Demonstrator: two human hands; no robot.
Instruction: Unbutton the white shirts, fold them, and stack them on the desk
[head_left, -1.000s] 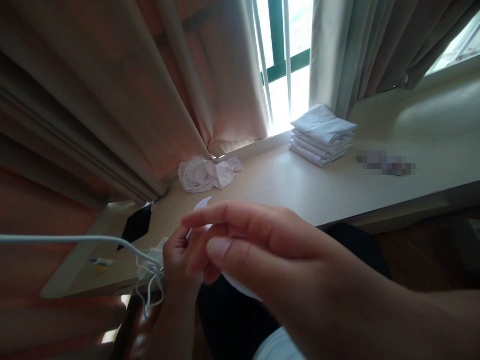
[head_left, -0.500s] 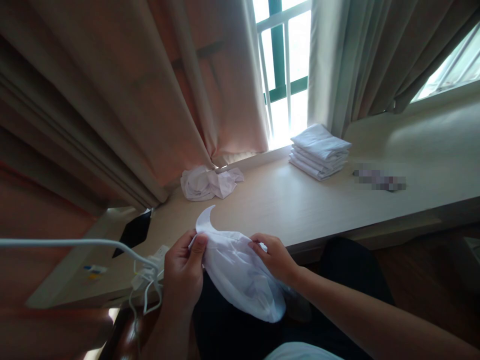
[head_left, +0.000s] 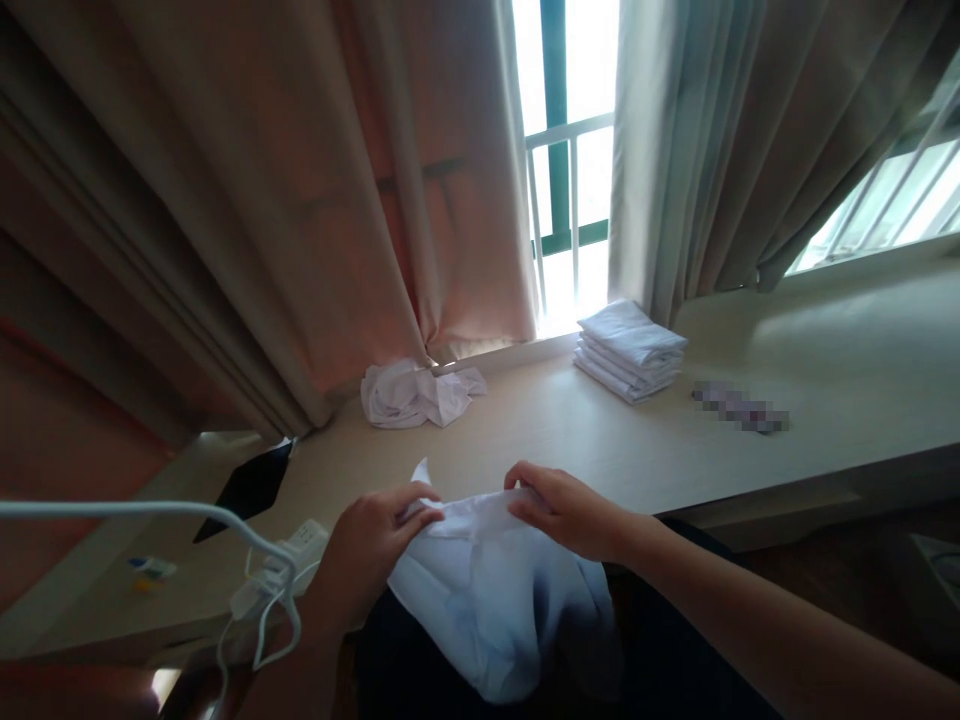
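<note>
A thin white garment (head_left: pixel 487 580) hangs from both my hands over my lap, just off the table's front edge. My left hand (head_left: pixel 390 520) pinches its upper edge between thumb and fingers, and a pointed white flap sticks up beyond those fingers. Further right along the same edge, my right hand (head_left: pixel 559 505) grips the cloth with thumb and fingertips. Between the hands the edge runs nearly straight, with loose folds falling below it. The garment's exact kind cannot be made out.
On the pale table (head_left: pixel 517 435) lie a crumpled white cloth (head_left: pixel 420 393), a stack of folded white cloths (head_left: pixel 628 350) and a pixelated item (head_left: pixel 741 406). At left are a black flat object (head_left: pixel 247 490), a power strip (head_left: pixel 300 545) and a white cable (head_left: pixel 217 512). Curtains (head_left: pixel 465 200) hang behind.
My hands have turned and spread the garment, so its upper edge now stretches between them and its body hangs straighter down. The view has tilted up slightly.
</note>
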